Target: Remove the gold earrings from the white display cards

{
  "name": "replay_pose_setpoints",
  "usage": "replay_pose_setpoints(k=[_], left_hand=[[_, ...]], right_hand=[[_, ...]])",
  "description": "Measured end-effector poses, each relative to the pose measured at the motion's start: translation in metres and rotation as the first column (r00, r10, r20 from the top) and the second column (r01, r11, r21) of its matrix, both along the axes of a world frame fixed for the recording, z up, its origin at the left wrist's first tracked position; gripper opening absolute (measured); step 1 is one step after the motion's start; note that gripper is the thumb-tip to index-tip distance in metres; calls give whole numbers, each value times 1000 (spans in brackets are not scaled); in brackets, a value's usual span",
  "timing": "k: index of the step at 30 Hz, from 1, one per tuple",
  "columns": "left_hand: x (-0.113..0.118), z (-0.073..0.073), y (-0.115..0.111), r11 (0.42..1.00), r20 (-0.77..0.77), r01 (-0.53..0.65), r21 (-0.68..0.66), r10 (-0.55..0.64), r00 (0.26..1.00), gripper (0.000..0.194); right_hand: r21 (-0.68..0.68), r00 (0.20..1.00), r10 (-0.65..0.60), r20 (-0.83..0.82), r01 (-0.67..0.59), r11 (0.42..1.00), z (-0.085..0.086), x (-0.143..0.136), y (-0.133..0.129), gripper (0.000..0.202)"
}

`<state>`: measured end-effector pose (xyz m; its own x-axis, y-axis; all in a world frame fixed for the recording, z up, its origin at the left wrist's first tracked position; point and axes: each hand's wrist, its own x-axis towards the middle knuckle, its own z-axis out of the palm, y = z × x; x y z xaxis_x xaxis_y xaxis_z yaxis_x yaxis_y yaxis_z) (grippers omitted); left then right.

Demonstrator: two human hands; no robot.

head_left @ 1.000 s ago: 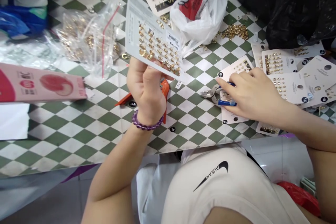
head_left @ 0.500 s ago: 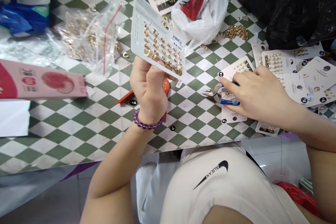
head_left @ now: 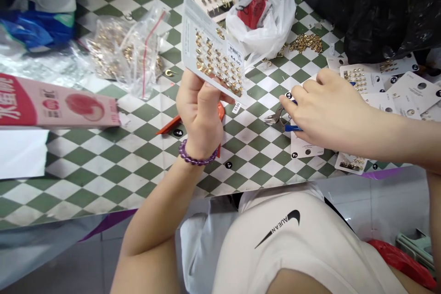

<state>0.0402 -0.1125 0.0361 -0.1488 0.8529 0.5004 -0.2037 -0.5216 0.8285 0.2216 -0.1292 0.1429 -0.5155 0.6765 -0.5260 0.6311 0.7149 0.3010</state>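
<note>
My left hand (head_left: 201,110), with a purple bead bracelet at its wrist, holds up a grey earring card (head_left: 215,53) by its lower edge. The card is tilted and carries rows of small gold earrings and a price sticker. My right hand (head_left: 324,103) is closed over the blue handles of a pair of pliers (head_left: 275,117). Their metal jaws point left, just above the table. Part of the handles is hidden under the hand. Beneath the hand lies another earring card (head_left: 308,149). An orange tool (head_left: 168,125) lies behind my left hand, mostly covered.
Several earring cards (head_left: 415,92) overlap at the right, below a black plastic bag (head_left: 375,14). A white plastic bag (head_left: 275,41) stands at the back beside a gold pile of small parts (head_left: 308,43). Left are a zip bag of gold pieces (head_left: 113,53) and a pink box (head_left: 58,103).
My right hand has slid a little left over the pliers, covering more of the blue handles. The view has shifted slightly; my left hand keeps its hold on the card.
</note>
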Motion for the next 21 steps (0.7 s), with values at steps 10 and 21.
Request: replay_pose_setpoints(k=[10, 21], left_hand=[[1, 2, -1, 999, 100, 43, 10, -44, 994, 12], [1, 2, -1, 997, 85, 72, 21, -74, 994, 14]], right_hand=[[-53, 990, 29, 141, -21, 998, 5, -10, 2, 32], [-129, 999, -26, 38, 31, 991, 7, -16, 2, 34]])
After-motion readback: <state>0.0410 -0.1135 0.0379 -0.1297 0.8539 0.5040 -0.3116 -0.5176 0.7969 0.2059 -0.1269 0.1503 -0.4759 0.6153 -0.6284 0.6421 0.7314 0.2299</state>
